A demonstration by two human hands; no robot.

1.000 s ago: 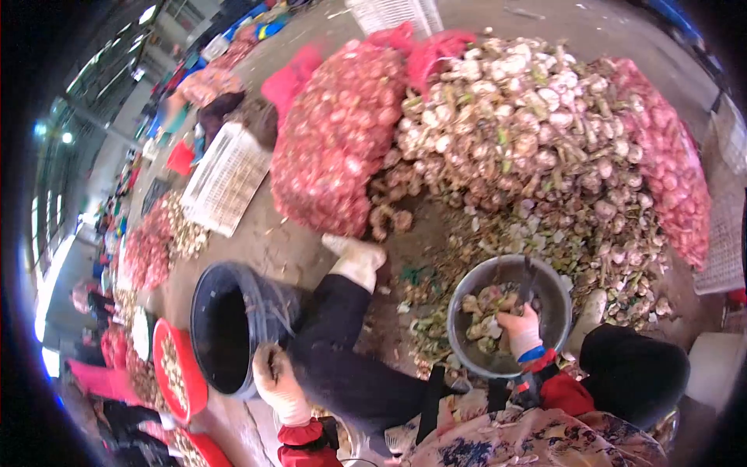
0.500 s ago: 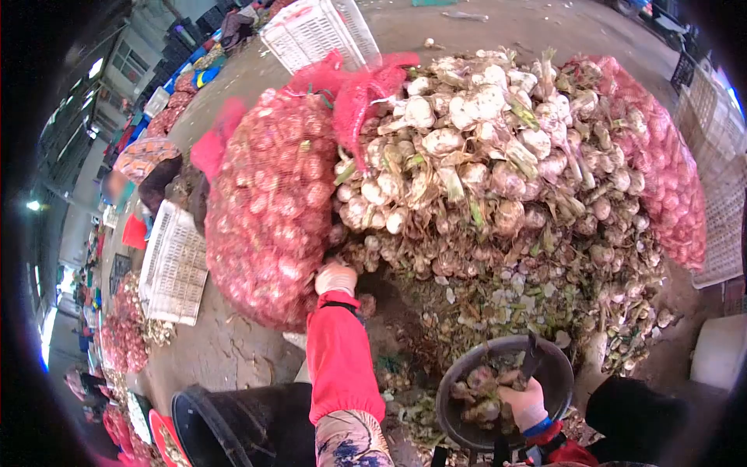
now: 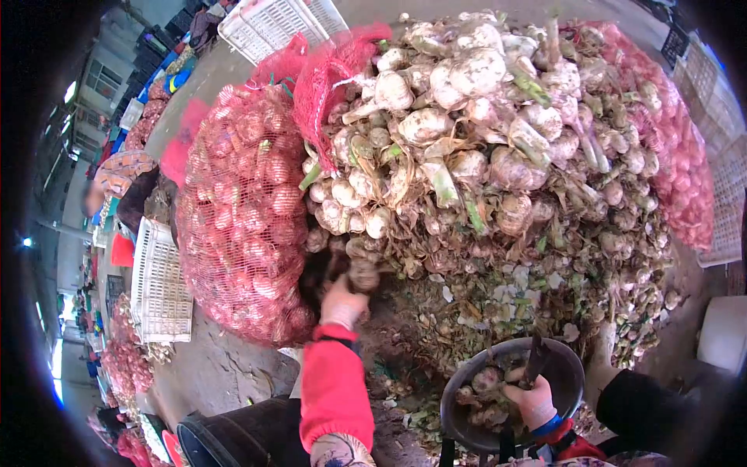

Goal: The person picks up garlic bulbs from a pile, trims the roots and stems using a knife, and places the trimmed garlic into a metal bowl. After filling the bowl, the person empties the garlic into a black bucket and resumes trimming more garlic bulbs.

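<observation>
Because the right hand (image 3: pixel 535 403), lower right in the frame, is clamped round a dark tool (image 3: pixel 534 359) over the bowl (image 3: pixel 566 379), presumably for readiness, the left hand (image 3: pixel 342 304) is free to reach a garlic bulb (image 3: pixel 362 275) near centre, low beside the heap (image 3: pixel 498 163). Its fingertips are obscured, so whether they grip I cannot tell; the tool's lower end is hidden.

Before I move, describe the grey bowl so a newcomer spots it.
Find the big garlic heap. At its near edge, toward the person's right, sits a round bowl holding a few bulbs. Unlike the black bucket further left, it has the right hand inside.
</observation>
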